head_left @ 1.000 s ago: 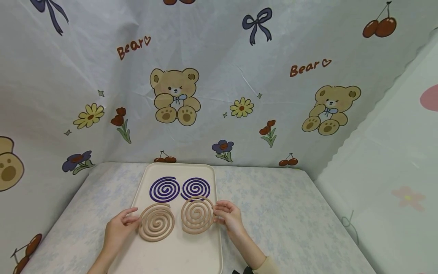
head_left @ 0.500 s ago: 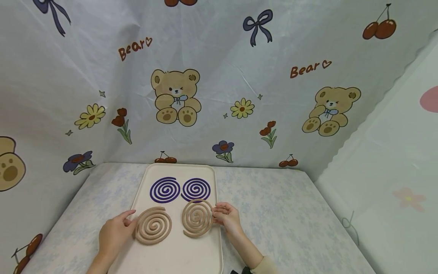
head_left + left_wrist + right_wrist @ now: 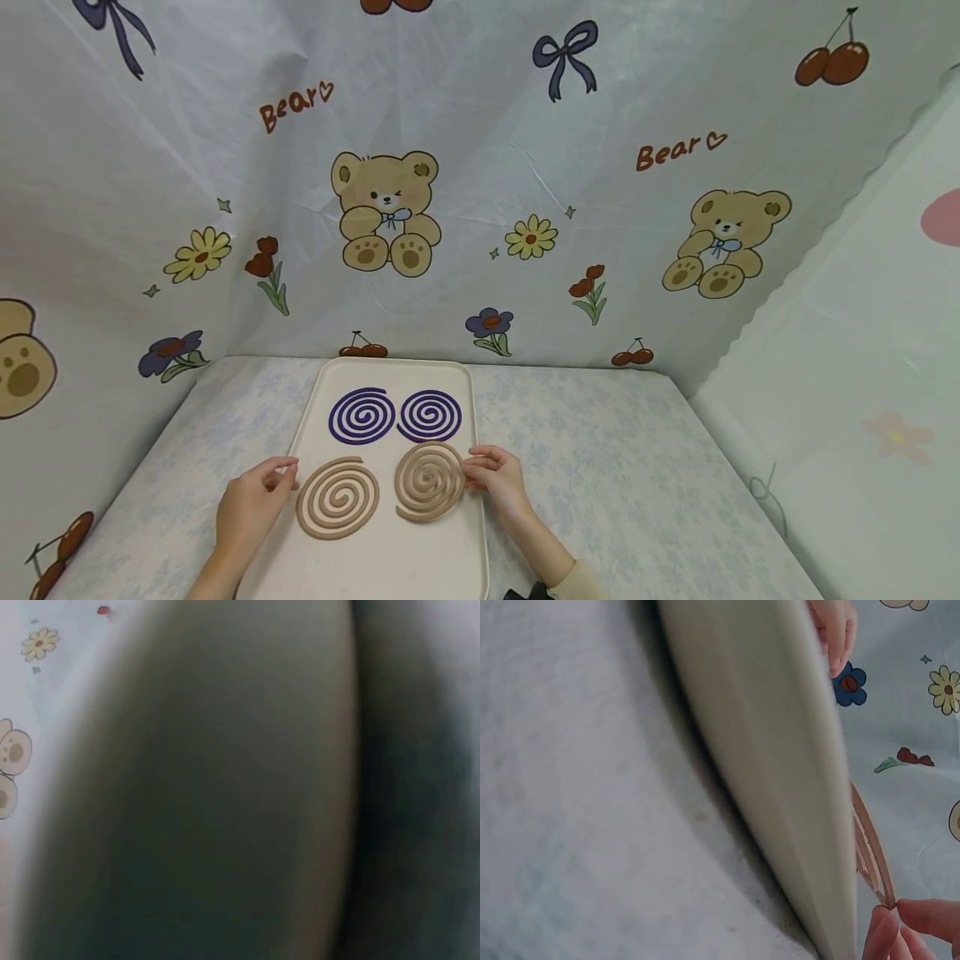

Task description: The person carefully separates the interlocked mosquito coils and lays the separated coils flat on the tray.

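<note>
A tan mosquito coil [image 3: 338, 498] lies on the cream tray [image 3: 375, 575], in its left half. Just left of its rim is my left hand [image 3: 249, 510], fingertips bent toward the thumb with nothing held. My right hand [image 3: 501, 483] pinches the right edge of a second tan coil [image 3: 430, 482] between thumb and fingers. In the right wrist view this coil [image 3: 874, 844] stands tilted behind the tray's edge, mostly hidden by it, with the fingertips [image 3: 928, 919] at its rim. The left wrist view is mostly filled by a blurred close surface.
Two purple coils [image 3: 362, 416] lie side by side at the tray's far end. The tray rests on a pale blue patterned tabletop [image 3: 600, 467]. Behind it hangs a bear-printed cloth [image 3: 450, 167]. A thin cord [image 3: 768, 498] shows at the right.
The left tan coil came down toward me onto the tray, and my left hand let go and drew slightly away. The right coil shifted a little nearer, still pinched, its tilt changing.
</note>
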A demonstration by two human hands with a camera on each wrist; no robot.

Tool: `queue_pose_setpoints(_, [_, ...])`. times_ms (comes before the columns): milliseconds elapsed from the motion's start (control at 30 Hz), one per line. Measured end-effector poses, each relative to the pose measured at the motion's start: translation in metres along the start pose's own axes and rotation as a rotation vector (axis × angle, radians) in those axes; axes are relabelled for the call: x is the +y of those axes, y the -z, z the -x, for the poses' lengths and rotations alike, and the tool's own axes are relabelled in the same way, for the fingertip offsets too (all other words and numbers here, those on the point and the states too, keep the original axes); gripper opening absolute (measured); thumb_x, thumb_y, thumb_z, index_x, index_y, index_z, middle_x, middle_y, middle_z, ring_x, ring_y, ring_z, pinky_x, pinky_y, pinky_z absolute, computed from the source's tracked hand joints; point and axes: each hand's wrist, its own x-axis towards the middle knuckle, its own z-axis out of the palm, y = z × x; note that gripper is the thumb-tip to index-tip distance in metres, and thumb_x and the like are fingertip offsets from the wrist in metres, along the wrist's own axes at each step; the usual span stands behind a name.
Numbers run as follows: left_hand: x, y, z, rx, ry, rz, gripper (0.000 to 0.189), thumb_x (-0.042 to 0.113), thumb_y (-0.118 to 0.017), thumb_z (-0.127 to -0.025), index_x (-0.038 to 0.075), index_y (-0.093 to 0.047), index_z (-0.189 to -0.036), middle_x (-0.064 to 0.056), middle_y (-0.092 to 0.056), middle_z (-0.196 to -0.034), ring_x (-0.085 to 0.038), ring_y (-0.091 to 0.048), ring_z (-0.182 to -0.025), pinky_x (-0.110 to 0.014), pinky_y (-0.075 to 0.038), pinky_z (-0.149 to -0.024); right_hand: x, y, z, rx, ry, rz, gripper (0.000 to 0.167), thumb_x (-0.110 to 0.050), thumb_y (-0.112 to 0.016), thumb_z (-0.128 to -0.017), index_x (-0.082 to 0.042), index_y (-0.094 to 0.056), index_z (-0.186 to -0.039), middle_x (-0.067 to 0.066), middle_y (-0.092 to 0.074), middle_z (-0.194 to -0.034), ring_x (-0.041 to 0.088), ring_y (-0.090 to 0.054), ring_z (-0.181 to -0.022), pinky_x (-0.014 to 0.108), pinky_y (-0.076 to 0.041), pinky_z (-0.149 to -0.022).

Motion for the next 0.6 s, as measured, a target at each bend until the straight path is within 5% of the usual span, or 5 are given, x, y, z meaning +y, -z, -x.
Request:
queue_pose_setpoints(333, [0.006, 0.007, -0.003, 0.004, -0.004, 0.043, 0.016, 0.017, -0.066, -0.088, 0.007, -0.072, -0.1, 0.0, -0.071, -0.067, 0.003, -0.043, -0.049, -0.02, -0.033, -0.043, 0.002, 0.002, -0.003, 0.035, -0.013, 0.111, 0.039, 0.012, -0.063, -0.078, 0.021, -0.052, -0.114, 0.034, -0.068, -0.091, 0.005, -0.065, -0.061, 0.018, -0.053, -0.055])
queue_pose_setpoints(600, [0.011, 0.014, -0.008, -0.029, 0.032, 0.124, 0.017, 0.018, -0.064, -0.09, 0.006, -0.071, -0.1, -0.005, -0.073, -0.071, 0.001, -0.042, -0.049, -0.021, -0.033, -0.043, 0.004, 0.007, -0.008, 0.062, -0.04, 0.128, 0.034, 0.007, -0.061, -0.082, 0.02, -0.055, -0.113, 0.026, -0.071, -0.085, 0.006, -0.063, -0.059, 0.019, -0.052, -0.053])
